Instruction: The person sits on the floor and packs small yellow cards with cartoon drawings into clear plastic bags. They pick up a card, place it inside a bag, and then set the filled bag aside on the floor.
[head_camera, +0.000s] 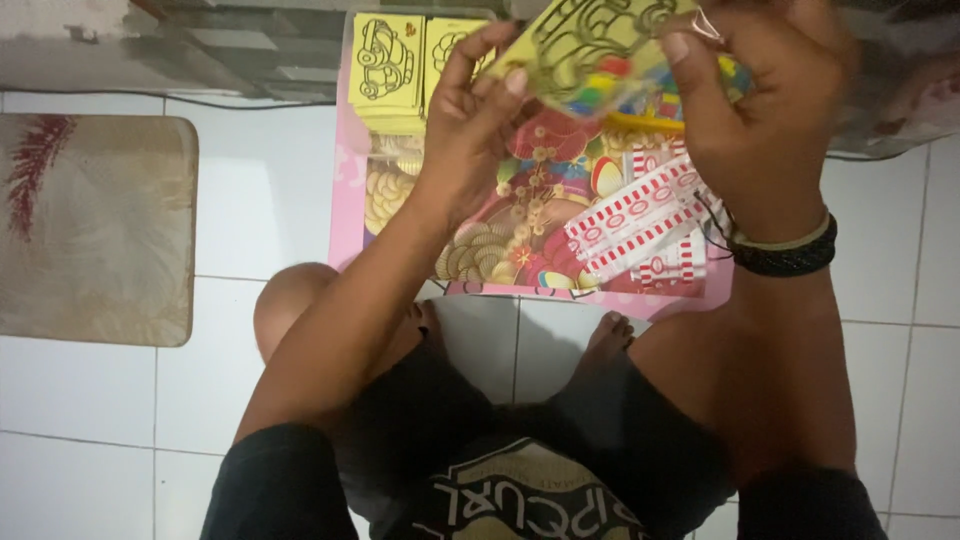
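My left hand (470, 110) and my right hand (745, 95) together hold up a yellow card with a black line drawing (585, 40) inside a clear plastic sleeve with small coloured pieces, near the top of the view. Left fingers pinch its left edge, right fingers grip its right side. Below them lies a pink board (345, 210) covered with colourful patterned paper and red-and-white strips (640, 220). A stack of yellow drawing cards (388, 70) rests at the board's far left corner.
I sit on a white tiled floor (260, 200) with my legs folded and a foot (608, 335) by the board's near edge. A beige mat with a red feather print (95, 230) lies on the left. A dark step runs along the top.
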